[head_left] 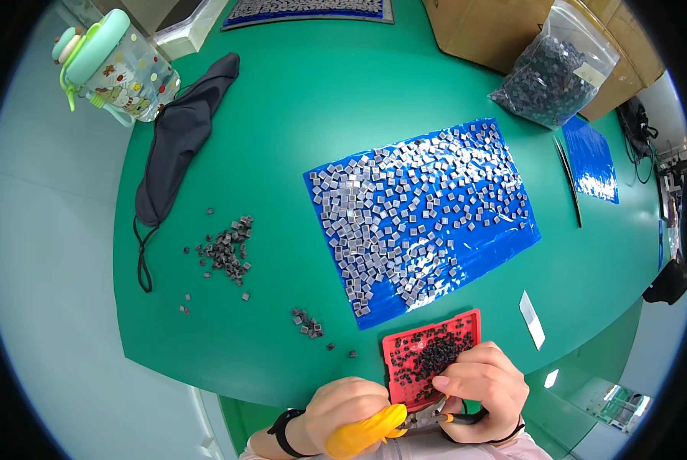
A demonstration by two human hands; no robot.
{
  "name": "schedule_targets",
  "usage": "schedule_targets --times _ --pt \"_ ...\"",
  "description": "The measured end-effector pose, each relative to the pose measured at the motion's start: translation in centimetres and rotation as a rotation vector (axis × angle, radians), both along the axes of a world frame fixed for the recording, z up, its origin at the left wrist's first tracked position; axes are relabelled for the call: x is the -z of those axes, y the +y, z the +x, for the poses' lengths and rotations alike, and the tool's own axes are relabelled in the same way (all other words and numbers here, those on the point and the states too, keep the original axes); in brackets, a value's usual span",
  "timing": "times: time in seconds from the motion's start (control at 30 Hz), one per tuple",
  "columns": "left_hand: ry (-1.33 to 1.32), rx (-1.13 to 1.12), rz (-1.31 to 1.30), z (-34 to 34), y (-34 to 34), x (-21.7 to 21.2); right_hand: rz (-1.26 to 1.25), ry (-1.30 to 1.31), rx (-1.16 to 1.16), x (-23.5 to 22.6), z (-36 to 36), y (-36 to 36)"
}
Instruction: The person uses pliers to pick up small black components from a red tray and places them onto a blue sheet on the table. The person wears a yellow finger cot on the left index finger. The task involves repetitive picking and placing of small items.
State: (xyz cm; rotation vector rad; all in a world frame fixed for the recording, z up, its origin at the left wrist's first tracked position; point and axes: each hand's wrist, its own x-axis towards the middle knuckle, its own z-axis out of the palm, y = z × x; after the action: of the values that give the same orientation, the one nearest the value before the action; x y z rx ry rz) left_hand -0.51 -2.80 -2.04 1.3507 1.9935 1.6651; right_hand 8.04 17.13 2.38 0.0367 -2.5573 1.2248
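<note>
My left hand point(347, 410), a black band on its wrist, is closed round a soft-looking yellow object point(368, 431) at the near edge of the table. Its exact kind cannot be made out. My right hand point(485, 391) is curled round a tool with a black and orange handle point(466, 418). The tool's metal part lies between my hands, partly hidden by the fingers. Just beyond them is a red tray point(395, 356) holding many tiny black parts point(439, 354); my right thumb and fingers overlap its near right corner.
A blue sheet point(474, 249) carries many small grey square pieces. Loose dark pieces point(227, 251) lie left, with a smaller cluster point(308, 323) nearer. Around stand a bottle point(132, 77), black fabric mask point(182, 126), bag of pieces point(554, 73), cardboard box point(481, 31), tweezers point(569, 182) and white strip point(532, 320).
</note>
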Motion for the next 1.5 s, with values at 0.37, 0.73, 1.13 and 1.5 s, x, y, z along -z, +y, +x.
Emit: schedule_targets --times 0.37,0.73,1.13,1.5 --pt "-0.416 -0.049 0.252 1.8 1.3 1.2 0.215 0.109 0.002 -0.3 0.1 0.2" --pt "-0.673 0.233 0.094 0.2 1.2 0.0 0.328 0.159 0.059 0.0 0.2 0.2" --pt "-0.808 -0.233 0.165 1.3 1.7 -1.3 0.194 0.116 0.141 0.3 0.1 0.4" --pt "-1.138 -0.041 0.094 1.1 1.0 -0.9 0.273 0.127 0.148 -0.1 0.5 1.0"
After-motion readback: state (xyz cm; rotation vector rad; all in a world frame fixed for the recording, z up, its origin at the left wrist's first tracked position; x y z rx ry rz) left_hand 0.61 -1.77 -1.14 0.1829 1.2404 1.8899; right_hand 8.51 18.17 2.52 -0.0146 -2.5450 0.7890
